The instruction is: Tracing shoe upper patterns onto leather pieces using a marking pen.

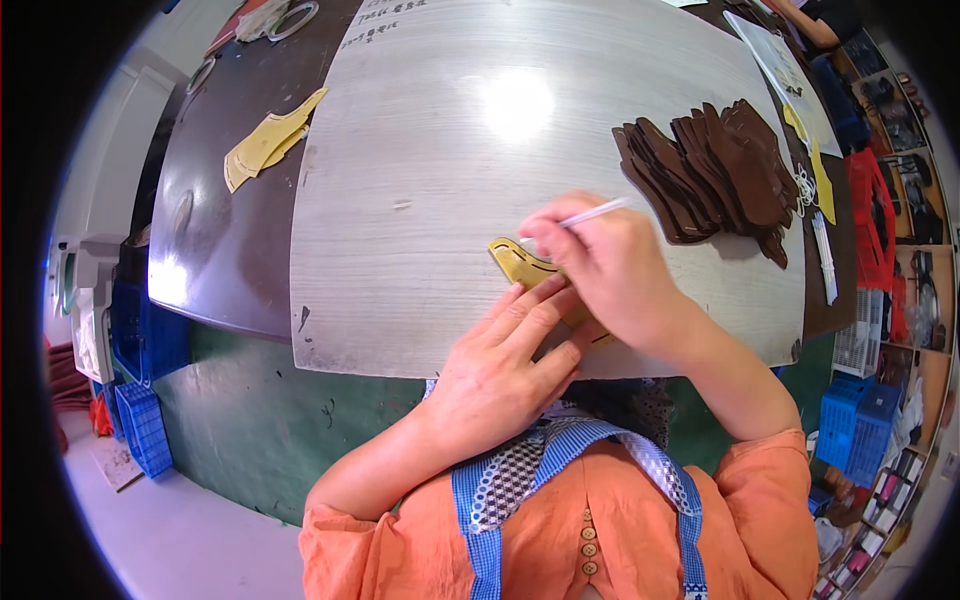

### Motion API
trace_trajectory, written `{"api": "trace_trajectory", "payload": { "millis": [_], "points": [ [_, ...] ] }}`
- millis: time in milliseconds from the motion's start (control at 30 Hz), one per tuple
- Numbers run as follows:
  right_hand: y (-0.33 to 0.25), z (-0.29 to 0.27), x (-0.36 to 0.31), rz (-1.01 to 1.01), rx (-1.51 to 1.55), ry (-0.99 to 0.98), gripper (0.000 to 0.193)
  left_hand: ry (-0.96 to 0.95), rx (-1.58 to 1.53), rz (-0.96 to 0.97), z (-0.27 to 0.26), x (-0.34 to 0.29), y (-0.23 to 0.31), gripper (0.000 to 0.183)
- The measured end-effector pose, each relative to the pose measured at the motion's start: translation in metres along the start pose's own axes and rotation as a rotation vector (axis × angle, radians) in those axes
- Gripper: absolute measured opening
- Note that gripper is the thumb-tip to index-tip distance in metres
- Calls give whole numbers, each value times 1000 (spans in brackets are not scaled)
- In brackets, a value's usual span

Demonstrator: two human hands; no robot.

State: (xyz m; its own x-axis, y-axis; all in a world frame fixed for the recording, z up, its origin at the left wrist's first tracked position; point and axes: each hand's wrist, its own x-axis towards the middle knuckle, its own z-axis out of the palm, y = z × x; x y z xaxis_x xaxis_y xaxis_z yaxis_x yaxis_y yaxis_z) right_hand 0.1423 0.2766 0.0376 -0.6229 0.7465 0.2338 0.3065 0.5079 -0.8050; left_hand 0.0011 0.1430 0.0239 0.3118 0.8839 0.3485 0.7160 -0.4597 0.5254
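Observation:
A yellow pattern template (513,262) with dark slots along its edge lies near the front of the pale board. Flat across its lower part, my left hand (505,365) presses it down with outstretched fingers. My right hand (610,265) is closed around a slim white pen (598,212), whose tip is at the template's upper edge. The hands cover the template's right part, and what lies beneath it is mostly hidden. To the right of my right hand sits a fanned stack of dark brown cut pieces (705,175), which look like leather.
The pale board (420,130) rests on a dark table (225,240). More yellow templates (270,140) lie at the left, and others (822,185) at the right edge near white string. Tape rolls (293,20) sit far left. Another person's arm (805,22) shows at the far right.

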Motion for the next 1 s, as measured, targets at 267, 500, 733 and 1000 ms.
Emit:
{"api": "trace_trajectory", "payload": {
  "millis": [267,500,733,1000],
  "points": [
    [-5,-2,-2,98,82,13,20,5,21,-2,1,0,3,24],
    [-9,-11,-14,-50,-247,-76,19,-22,2,-7,-1,-2,2,29],
    [-10,-55,-41,-28,-317,-3,12,-20,6,-48,1,-2,5,46],
    [-13,-57,-83,1,-245,-99,12,-41,34,-41,1,1,5,50]
  ]
}}
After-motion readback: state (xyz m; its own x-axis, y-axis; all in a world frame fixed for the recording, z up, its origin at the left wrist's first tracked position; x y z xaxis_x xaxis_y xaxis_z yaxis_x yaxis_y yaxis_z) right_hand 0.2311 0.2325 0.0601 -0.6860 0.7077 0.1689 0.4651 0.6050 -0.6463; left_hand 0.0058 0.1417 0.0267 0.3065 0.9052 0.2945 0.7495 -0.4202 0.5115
